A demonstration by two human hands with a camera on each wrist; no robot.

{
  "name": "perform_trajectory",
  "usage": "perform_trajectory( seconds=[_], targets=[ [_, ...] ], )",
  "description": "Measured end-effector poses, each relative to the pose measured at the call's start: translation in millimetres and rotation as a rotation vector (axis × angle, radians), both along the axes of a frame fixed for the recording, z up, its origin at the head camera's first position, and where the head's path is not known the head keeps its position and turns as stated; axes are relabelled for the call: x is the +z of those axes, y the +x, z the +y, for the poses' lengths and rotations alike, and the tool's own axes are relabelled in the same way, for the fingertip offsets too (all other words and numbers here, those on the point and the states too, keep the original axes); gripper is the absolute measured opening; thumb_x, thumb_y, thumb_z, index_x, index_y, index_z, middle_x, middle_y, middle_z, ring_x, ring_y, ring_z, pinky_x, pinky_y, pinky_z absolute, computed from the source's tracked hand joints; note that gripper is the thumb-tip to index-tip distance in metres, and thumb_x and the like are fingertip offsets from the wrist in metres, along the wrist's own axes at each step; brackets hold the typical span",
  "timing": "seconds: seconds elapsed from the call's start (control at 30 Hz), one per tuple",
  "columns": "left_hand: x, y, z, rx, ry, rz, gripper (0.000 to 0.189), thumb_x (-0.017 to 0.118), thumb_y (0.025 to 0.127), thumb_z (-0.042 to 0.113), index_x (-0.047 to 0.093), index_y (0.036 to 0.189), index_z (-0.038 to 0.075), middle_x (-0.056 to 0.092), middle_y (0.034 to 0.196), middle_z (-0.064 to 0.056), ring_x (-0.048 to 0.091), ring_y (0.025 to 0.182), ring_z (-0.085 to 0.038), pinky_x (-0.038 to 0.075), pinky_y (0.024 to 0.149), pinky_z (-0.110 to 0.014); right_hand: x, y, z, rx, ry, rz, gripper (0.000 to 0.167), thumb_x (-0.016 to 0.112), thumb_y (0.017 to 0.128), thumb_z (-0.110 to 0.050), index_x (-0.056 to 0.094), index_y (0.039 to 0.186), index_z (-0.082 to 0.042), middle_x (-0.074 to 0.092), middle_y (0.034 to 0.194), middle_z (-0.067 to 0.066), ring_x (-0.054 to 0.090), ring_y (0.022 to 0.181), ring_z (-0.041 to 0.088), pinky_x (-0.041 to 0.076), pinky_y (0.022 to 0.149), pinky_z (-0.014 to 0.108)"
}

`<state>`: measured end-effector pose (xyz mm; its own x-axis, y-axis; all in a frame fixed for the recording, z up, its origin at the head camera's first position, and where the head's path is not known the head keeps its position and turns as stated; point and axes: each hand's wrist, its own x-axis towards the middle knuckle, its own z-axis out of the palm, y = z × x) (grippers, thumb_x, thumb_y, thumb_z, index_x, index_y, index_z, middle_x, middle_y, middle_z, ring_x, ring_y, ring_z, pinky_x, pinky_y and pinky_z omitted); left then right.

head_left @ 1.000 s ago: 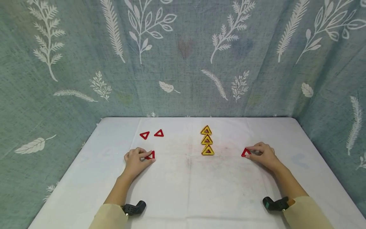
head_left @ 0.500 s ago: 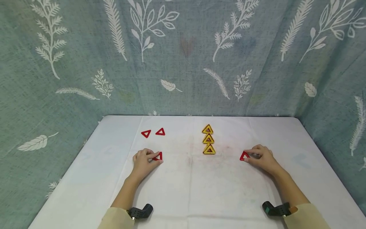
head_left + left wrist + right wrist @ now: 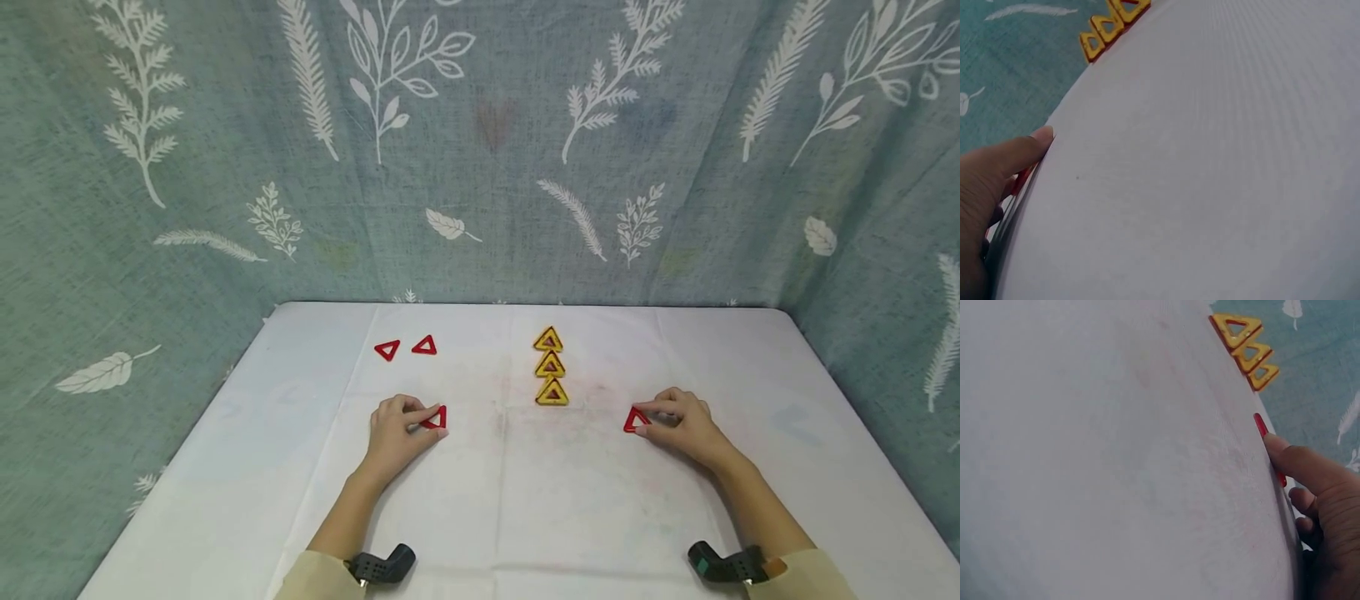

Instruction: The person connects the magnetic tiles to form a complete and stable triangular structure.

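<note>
In the head view my left hand (image 3: 395, 437) pinches a red triangle frame (image 3: 442, 416) between thumb and fingers, low over the white table. Opposite it, my right hand (image 3: 690, 429) pinches a second red triangle frame (image 3: 630, 420) by its right side. Between and beyond the hands, three yellow triangle frames (image 3: 552, 402) form a column pointing to the back, with red showing along their edges. The right wrist view shows my thumb on the red frame (image 3: 1260, 424). From the left wrist, the held frame (image 3: 1021, 181) is mostly hidden behind my thumb.
Two more red triangle frames (image 3: 387, 344) lie at the table's back left. The white-covered table (image 3: 495, 500) ends at a green leaf-print curtain (image 3: 480, 167), which also hangs along both sides. A black camera sits on each wrist.
My left hand has slid right with its red triangle, towards the yellow column. My right hand has moved a little left and nearer with its own. The column and the two back red triangles stay put.
</note>
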<state>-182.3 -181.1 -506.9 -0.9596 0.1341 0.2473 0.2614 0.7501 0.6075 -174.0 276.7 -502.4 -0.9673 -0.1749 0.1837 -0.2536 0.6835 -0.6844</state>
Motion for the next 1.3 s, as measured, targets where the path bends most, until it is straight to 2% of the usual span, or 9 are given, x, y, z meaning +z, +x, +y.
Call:
perform_trajectory(
  seconds=[0.23, 0.47, 0.6, 1.0, 1.3],
  targets=[
    [-1.2, 4.9, 12.2, -0.031, -0.016, 0.025, 0.041, 0.081, 0.072, 0.031, 0.073, 0.109, 0.015, 0.053, 0.099, -0.001, 0.043, 0.107, -0.027, 0.024, 0.098, -0.050, 0.8, 6.0, -9.3, 0.040, -0.010, 0.037, 0.034, 0.082, 0.070, -0.019, 0.075, 0.101, -0.008, 0.058, 0.091, 0.003, 0.044, 0.087, 0.015, 0.026, 0.071, 0.035],
    [-0.5, 9.7, 25.1, -0.064, -0.022, 0.054, 0.039, 0.081, 0.071, 0.030, 0.074, 0.107, 0.016, 0.053, 0.097, 0.000, 0.044, 0.105, -0.027, 0.026, 0.096, -0.049, -4.1, 9.6, -17.3, 0.100, -0.004, 0.152, 0.034, 0.083, 0.067, -0.018, 0.075, 0.099, -0.010, 0.059, 0.089, -0.002, 0.042, 0.083, 0.007, 0.026, 0.071, 0.032],
    [-1.8, 13.5, 33.1, -0.085, -0.030, 0.045, 0.040, 0.081, 0.071, 0.031, 0.074, 0.107, 0.017, 0.053, 0.097, 0.002, 0.043, 0.106, -0.027, 0.028, 0.093, -0.048, -5.8, 10.6, -21.1, 0.124, 0.011, 0.181, 0.034, 0.084, 0.066, -0.018, 0.076, 0.098, -0.010, 0.058, 0.088, -0.003, 0.043, 0.083, 0.006, 0.024, 0.072, 0.032],
    [1.0, 22.0, 56.7, -0.147, -0.046, 0.037, 0.039, 0.080, 0.072, 0.034, 0.074, 0.107, 0.018, 0.050, 0.095, 0.004, 0.042, 0.104, -0.024, 0.030, 0.090, -0.045, -3.2, 16.0, -34.2, 0.110, 0.028, 0.036, 0.034, 0.083, 0.069, -0.026, 0.076, 0.100, -0.015, 0.056, 0.091, -0.006, 0.043, 0.089, 0.010, 0.026, 0.073, 0.035],
    [1.8, 24.2, 73.5, -0.193, -0.065, 0.029, 0.040, 0.079, 0.073, 0.037, 0.073, 0.109, 0.020, 0.049, 0.095, 0.006, 0.041, 0.101, -0.020, 0.029, 0.091, -0.043, -2.5, 18.9, -47.8, 0.159, 0.030, 0.050, 0.032, 0.083, 0.070, -0.029, 0.076, 0.099, -0.018, 0.055, 0.091, -0.009, 0.043, 0.088, 0.008, 0.025, 0.075, 0.034]
  ],
)
